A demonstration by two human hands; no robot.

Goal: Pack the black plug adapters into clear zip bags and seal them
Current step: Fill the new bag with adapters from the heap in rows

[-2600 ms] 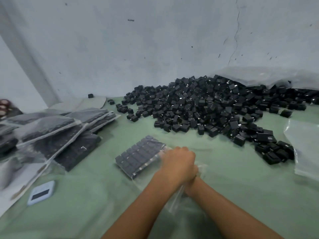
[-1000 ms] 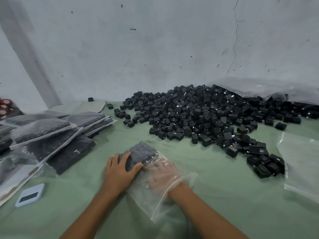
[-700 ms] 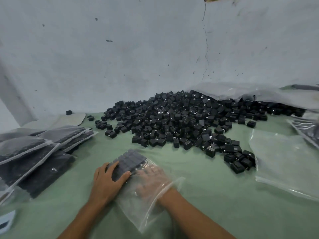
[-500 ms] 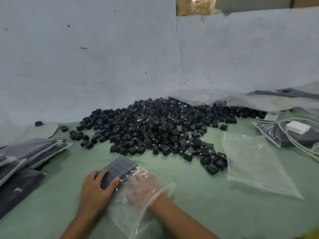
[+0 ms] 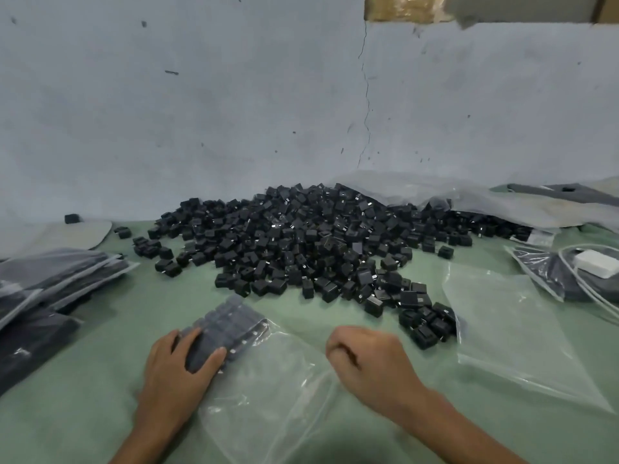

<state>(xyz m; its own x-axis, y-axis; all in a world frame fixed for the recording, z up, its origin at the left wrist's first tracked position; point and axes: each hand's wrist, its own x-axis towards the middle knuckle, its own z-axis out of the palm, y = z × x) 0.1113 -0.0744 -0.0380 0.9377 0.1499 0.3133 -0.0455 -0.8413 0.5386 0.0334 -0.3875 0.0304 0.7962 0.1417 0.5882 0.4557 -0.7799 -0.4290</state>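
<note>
Your left hand (image 5: 177,370) lies on the near end of the bag (image 5: 268,380), its thumb and fingers curled round the block of adapters (image 5: 227,329) packed inside; the adapters sit in tidy rows at the far end of that bag, and the near, unfilled part lies slack and wrinkled on the green table (image 5: 335,430) between your forearms. Whether the zip is closed cannot be told. Your right hand (image 5: 368,360) is just right of the bag, off the plastic, its fingers curled into a loose fist with nothing in it.

Right of that hand an empty bag (image 5: 512,336) lies flat on the table, its left edge touching the nearest loose adapters. To your left, filled bags (image 5: 50,289) are stacked overlapping at the table's edge.

Further back, the pile (image 5: 318,242) of loose black adapters spreads across the middle of the table up to the wall (image 5: 234,112), with a few strays off its left side. Behind its right side lies crumpled plastic sheeting (image 5: 435,192). At the far right, a white block (image 5: 596,259) with a cable sits on another dark filled bag.
</note>
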